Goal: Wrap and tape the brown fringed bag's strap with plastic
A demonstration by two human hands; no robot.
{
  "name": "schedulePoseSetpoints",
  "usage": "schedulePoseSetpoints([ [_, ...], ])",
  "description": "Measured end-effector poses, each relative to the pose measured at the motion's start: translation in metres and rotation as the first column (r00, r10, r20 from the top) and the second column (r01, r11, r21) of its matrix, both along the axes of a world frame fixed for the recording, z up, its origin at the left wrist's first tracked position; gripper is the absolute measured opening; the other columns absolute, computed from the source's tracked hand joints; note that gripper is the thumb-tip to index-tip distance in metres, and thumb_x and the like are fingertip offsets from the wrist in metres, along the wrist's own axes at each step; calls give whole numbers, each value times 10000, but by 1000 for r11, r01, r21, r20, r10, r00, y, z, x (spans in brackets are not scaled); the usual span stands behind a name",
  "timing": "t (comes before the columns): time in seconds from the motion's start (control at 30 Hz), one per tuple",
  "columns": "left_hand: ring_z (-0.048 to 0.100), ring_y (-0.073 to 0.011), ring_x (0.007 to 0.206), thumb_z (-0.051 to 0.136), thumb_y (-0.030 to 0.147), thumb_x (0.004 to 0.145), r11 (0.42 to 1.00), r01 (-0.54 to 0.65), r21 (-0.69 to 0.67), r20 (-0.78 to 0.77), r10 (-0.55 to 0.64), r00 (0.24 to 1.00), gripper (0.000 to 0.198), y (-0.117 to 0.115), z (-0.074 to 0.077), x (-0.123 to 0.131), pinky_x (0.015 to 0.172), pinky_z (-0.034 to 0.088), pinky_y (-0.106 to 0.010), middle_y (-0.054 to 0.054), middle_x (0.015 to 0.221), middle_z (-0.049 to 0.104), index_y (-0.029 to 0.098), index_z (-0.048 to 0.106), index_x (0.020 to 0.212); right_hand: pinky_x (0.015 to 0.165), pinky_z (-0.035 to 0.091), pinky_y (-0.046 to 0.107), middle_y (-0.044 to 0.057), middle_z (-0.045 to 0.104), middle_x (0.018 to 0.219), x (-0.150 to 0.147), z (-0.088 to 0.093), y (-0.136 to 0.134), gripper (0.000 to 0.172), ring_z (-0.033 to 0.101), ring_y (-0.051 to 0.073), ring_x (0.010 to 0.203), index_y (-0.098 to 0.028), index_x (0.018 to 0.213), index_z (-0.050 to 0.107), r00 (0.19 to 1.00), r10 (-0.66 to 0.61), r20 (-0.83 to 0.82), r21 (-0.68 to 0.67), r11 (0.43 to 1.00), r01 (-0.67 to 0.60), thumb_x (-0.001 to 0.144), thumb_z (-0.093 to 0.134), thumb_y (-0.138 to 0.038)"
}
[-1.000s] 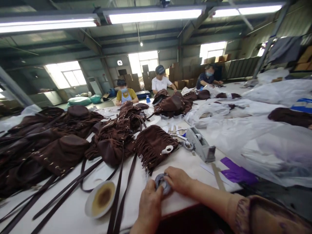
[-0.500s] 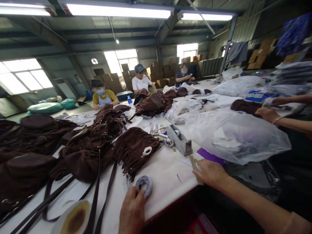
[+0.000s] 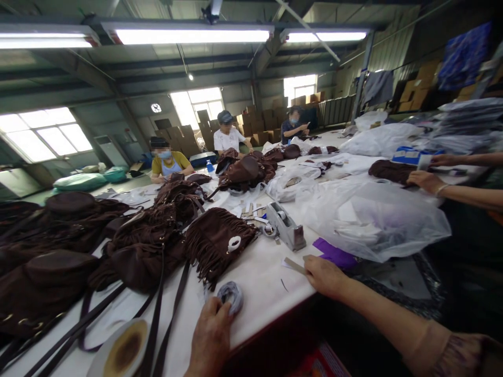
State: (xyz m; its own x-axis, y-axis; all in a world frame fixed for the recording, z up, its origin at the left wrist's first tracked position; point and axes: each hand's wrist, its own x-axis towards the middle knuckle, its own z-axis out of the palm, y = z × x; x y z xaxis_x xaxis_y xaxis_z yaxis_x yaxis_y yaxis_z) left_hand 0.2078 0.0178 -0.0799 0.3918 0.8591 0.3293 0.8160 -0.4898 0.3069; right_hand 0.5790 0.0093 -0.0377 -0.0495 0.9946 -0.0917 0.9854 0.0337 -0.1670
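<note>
My left hand [image 3: 211, 332] is at the table's front edge, thumb and fingers closed on the near rim of a greyish roll of tape [image 3: 234, 299]. My right hand [image 3: 327, 276] pinches a flat beige card strip [image 3: 294, 265], which points left over the white tabletop. Behind the roll lies a dark brown fringed suede bag [image 3: 216, 238] with a small white ring [image 3: 234, 243] on it. A grey tape dispenser [image 3: 286, 228] stands beyond my right hand. Beside that hand lies a purple piece [image 3: 335, 255].
Brown bags [image 3: 137, 251] with long straps pile up on the left. A large roll [image 3: 126, 348] lies at front left. A clear plastic bag [image 3: 385, 220] fills the right. A co-worker's hands [image 3: 426, 180] work at far right; several people sit across the table.
My right hand has shifted slightly left, and the card strip has swung from pointing away to pointing left. My left hand stays at the roll. The view has tilted a little.
</note>
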Motion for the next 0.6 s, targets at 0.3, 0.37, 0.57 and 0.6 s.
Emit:
schedulePoseSetpoints([
  [0.3, 601, -217, 781, 419, 292, 965, 998, 15, 57, 30, -17, 999, 336, -1, -1, -1, 738, 530, -325, -91, 887, 588, 188, 738, 987, 859, 484, 394, 193, 663, 1095, -13, 7, 7, 311, 659, 322, 1029, -94, 1111, 661, 994, -85, 75, -69, 994, 90, 825, 539, -93],
  [0.37, 598, -211, 775, 421, 296, 969, 998, 13, 63, 37, -16, 999, 331, -1, -1, -1, 733, 528, -318, -87, 883, 586, 192, 735, 967, 837, 489, 385, 195, 681, 1042, -16, 6, 11, 290, 675, 323, 1011, -80, 1045, 676, 993, -94, 77, -87, 991, 101, 796, 533, -48],
  [0.57, 596, -209, 757, 440, 295, 963, 998, 6, 64, 73, -11, 997, 308, -2, -2, -1, 715, 532, -314, -89, 872, 581, 199, 732, 973, 780, 495, 374, 181, 703, 1010, -24, -1, 16, 262, 701, 301, 939, -116, 972, 698, 996, -57, 65, -70, 996, 61, 854, 471, -62],
  [0.6, 597, -212, 758, 443, 290, 960, 998, 9, 64, 80, -14, 997, 303, -2, -3, -2, 711, 531, -314, -90, 872, 581, 201, 732, 978, 779, 496, 374, 168, 712, 984, -25, -3, 20, 252, 702, 296, 930, -128, 957, 702, 998, -45, 42, -60, 997, 48, 884, 463, -100],
])
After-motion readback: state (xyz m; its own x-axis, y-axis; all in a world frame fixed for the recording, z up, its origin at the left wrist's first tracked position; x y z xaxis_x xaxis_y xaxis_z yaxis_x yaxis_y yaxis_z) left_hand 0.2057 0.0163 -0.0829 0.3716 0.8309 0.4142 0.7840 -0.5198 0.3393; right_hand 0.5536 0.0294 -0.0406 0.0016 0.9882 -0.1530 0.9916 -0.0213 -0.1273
